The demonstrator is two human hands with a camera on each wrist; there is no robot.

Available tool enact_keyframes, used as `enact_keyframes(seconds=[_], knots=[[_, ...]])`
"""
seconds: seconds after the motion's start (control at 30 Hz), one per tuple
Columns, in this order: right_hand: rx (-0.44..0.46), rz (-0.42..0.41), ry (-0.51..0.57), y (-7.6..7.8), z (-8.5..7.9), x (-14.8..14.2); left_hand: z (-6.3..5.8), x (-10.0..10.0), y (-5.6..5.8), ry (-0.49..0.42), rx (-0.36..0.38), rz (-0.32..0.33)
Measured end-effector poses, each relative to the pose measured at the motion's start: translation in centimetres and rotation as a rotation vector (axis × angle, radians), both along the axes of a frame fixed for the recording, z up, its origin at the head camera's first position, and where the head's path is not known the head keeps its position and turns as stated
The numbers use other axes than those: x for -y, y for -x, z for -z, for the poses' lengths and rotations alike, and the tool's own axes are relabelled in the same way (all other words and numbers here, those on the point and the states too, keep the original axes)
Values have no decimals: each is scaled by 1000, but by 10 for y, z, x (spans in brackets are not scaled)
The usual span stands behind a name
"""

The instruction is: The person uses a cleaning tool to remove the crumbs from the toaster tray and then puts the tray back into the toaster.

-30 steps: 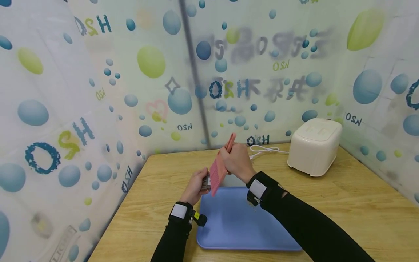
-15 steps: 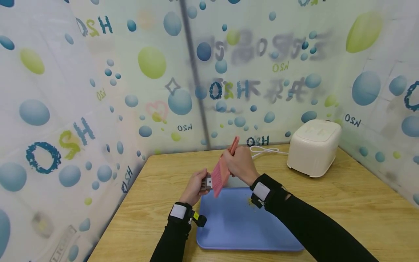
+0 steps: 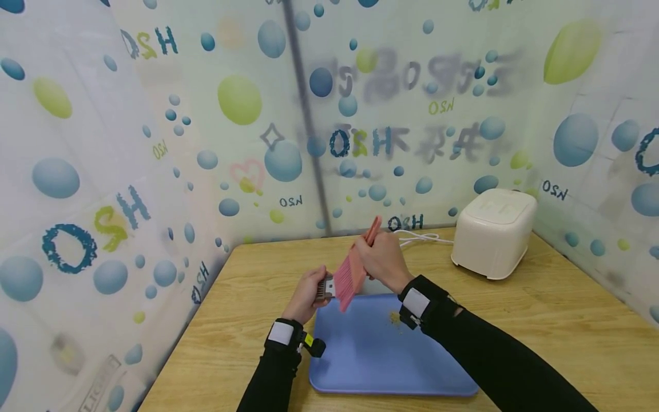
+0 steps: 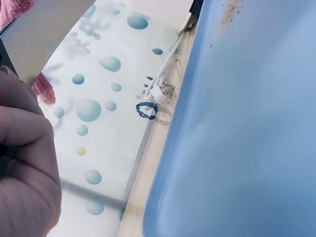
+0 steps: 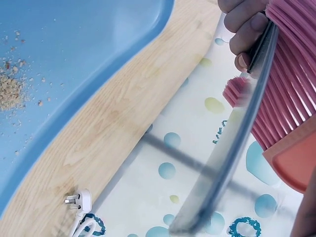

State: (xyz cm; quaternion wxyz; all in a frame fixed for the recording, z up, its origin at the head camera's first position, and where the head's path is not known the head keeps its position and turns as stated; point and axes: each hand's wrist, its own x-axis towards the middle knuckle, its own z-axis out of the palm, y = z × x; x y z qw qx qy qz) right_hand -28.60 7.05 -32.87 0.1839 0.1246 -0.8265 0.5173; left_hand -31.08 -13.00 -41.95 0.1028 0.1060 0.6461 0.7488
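My left hand (image 3: 307, 293) grips the grey ridged end of a thin, flat crumb tray (image 4: 49, 37) above the back left of a blue serving tray (image 3: 360, 355). The crumb tray stands tilted on edge, its sheet partly hidden behind the brush in the head view. With curled fingers, my right hand (image 3: 383, 257) holds a pink brush (image 3: 355, 269), handle up and bristles down. Its bristles (image 5: 291, 74) spread across both sides of the crumb tray's edge in the right wrist view. A small heap of crumbs (image 5: 10, 91) lies on the blue tray below.
At the back right of the wooden table (image 3: 546, 320) stands a cream toaster (image 3: 494, 234). Its white cord (image 3: 424, 237) runs left, ending in a plug (image 5: 79, 200) near the table's back edge. A bubble-patterned curtain (image 3: 237, 143) hangs behind and at the sides.
My right hand and the brush have moved to the right and slightly down along the crumb tray, uncovering the crumbs in the head view. The left hand stays nearly still.
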Motion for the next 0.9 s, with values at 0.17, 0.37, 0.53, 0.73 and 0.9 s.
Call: enact_keyframes(seconds=[0.17,0.37,0.53,0.73,0.9], knots=[[3,-1,-8,-1,2,-2,1,1,-2,-2,7,-1],[18,23,-1,-1,2,-8,0,2,-2,-5,21,-27],[41,28,6,-1,3,-15,2,3,-1,2,24,-44],[23,50,-9,0,5,-23,4,6,-1,7,35,-52],[25,60,-2,0,4,-28,4,5,-1,-1,31,-56]])
